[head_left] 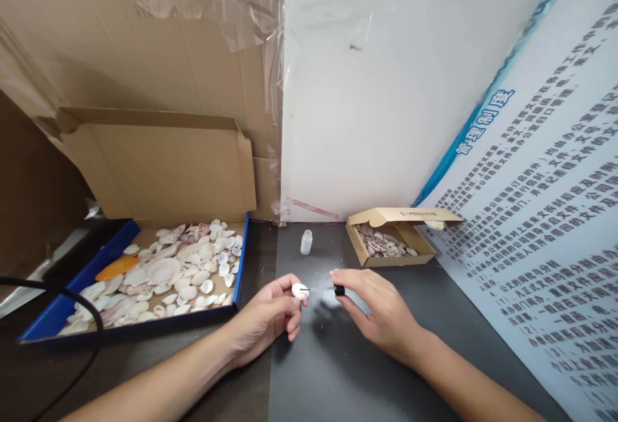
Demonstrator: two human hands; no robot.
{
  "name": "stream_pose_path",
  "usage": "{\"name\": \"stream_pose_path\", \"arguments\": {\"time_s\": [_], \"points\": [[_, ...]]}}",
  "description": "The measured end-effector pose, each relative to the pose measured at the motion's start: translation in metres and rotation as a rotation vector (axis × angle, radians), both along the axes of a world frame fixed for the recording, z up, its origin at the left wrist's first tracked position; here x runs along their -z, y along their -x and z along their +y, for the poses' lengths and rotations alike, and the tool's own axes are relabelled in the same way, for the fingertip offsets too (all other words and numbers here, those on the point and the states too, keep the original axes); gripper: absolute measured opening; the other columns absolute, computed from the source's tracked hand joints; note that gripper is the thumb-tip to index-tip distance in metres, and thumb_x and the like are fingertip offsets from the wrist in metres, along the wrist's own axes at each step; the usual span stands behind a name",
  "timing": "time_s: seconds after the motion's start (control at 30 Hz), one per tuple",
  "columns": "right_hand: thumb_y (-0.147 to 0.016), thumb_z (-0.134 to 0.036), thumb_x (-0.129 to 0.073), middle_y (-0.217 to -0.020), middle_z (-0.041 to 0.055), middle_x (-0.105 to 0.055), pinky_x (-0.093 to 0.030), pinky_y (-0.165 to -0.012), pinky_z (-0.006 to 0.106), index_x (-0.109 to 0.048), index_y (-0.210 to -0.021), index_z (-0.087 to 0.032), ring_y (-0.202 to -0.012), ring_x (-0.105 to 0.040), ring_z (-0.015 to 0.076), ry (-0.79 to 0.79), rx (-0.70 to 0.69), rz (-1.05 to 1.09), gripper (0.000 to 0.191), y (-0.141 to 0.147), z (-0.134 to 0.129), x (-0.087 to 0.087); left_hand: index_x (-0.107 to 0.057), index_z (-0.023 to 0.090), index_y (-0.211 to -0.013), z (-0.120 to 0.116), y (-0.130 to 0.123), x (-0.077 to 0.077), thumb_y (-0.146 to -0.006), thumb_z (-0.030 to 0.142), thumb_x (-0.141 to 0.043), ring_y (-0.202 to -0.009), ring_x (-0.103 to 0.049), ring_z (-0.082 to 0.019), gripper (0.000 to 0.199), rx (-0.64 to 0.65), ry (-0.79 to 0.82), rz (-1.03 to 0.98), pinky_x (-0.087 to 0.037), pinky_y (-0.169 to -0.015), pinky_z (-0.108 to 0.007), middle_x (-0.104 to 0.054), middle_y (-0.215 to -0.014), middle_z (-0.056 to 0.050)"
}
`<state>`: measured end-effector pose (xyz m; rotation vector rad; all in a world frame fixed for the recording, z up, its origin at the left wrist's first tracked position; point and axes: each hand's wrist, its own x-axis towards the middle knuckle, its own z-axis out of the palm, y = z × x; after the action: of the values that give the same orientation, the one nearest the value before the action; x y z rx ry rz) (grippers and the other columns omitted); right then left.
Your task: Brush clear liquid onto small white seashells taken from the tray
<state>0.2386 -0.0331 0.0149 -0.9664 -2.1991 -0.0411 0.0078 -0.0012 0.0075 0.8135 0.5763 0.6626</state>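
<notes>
— What are you seeing at the hands from out there?

— On my feed, the left hand (264,318) is grasping a white shell (298,291) between thumb and fingers, the hand lying at eight o'clock from the shell. The right hand (381,309), at three o'clock, is pinching a black-capped applicator (339,290) by its cap.

— And where is its thin stem (319,289) pointing?

— It's pointing to nine o'clock, right at the shell. The dark tip is overlapping the shell in my view, though I'm not managing to tell whether it is touching.

— What is standing nearest?

— At twelve o'clock from the shell, a small white bottle (306,243) is standing upright on the dark surface (318,370).

— And farther out?

— Between nine and ten o'clock I'm seeing a big blue-sided box (242,258), lid raised, with pale shells (163,271) covering much of its floor; an orange shell (117,268) is lying toward the box's nine o'clock side. A black cable (72,294) is curving across my view of its eight o'clock corner. At two o'clock, a smaller carton (400,260) is sitting with its flap lifted, holding more shells (381,243).

— Anything behind those?

— A white panel (352,107) is rising behind the bottle at twelve, and a lettered poster (545,184) is slanting beyond the carton, between two and three.
</notes>
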Motion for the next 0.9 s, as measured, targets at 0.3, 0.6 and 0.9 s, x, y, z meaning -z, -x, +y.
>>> {"name": "stream_pose_path", "arguments": {"time_s": [0.3,0.6,0.9], "points": [[-0.09,-0.015,-0.06,-0.088,0.0074,-0.07,-0.056,-0.07,0.037,-0.062,-0.109,-0.02,-0.079,-0.065,0.0224,-0.014,0.048,0.045,0.02,0.005,-0.0017,-0.0067,-0.054,0.016,-0.08,-0.0008,0.0011,-0.0007,-0.075,0.024,-0.073,-0.047,-0.043,-0.006,0.021,0.014,-0.003,-0.023,-0.04,-0.049,-0.021,-0.053,-0.063,0.003],[-0.09,-0.013,-0.059,-0.089,0.0078,-0.069,-0.055,-0.07,0.036,-0.063,-0.109,-0.019,-0.08,-0.064,0.0224,0.008,0.05,0.03,0.021,0.0058,-0.0024,-0.0065,-0.051,0.017,-0.082,-0.001,-0.0003,0.0016,-0.075,0.025,-0.076,-0.048,-0.042,-0.004,0.027,-0.023,-0.006,0.003,-0.036,-0.049,-0.02,-0.058,-0.077,0.002],[-0.091,-0.014,-0.058,-0.088,0.0075,-0.069,-0.055,-0.07,0.036,-0.063,-0.108,-0.02,-0.08,-0.064,0.0226,0.034,0.05,0.008,0.019,0.0065,-0.0018,-0.0047,-0.055,0.017,-0.099,0.0003,-0.0019,0.0089,-0.077,0.03,-0.076,-0.048,-0.042,-0.004,0.033,-0.035,-0.072,0.043,-0.037,-0.049,-0.02,-0.057,-0.079,0.003]]}}
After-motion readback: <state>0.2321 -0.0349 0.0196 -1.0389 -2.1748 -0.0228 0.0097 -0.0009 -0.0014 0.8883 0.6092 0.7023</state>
